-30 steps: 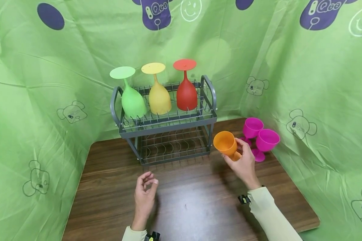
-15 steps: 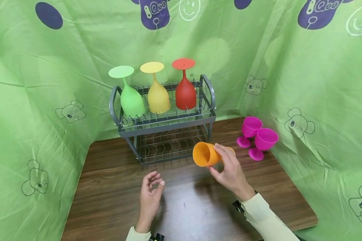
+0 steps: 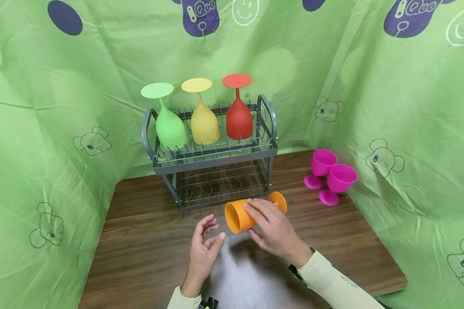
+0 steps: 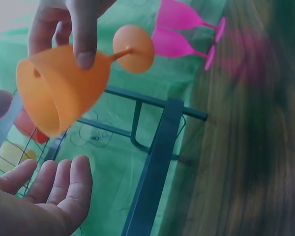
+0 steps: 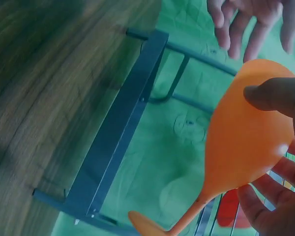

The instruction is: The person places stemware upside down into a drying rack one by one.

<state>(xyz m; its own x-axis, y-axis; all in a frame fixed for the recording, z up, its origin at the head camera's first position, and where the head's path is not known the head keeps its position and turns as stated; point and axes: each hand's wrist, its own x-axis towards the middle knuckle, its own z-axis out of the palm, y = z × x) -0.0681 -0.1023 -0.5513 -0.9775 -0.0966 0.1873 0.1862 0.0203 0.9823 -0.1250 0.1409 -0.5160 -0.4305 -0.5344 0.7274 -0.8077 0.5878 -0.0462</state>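
Note:
My right hand (image 3: 276, 229) grips an orange goblet (image 3: 239, 216) by its bowl, in front of the rack and above the table. The goblet lies on its side in the air, mouth toward the left and foot toward the right. Close to its mouth, my left hand (image 3: 206, 253) hovers with relaxed fingers, apart from it and holding nothing. In the left wrist view, the goblet's bowl (image 4: 69, 86) shows with fingers over its upper side. From the right wrist, thumb and fingers wrap the bowl (image 5: 250, 128).
A grey two-tier dish rack (image 3: 216, 161) stands at the back. Upside down on its top tier are a green goblet (image 3: 170, 128), a yellow goblet (image 3: 205, 124) and a red goblet (image 3: 239, 120). Two magenta goblets (image 3: 342, 178) stand upright at the right of the wooden table (image 3: 139, 257).
My right hand has carried the orange goblet left, away from the magenta ones, and tipped it from upright onto its side. My left hand has moved right toward it.

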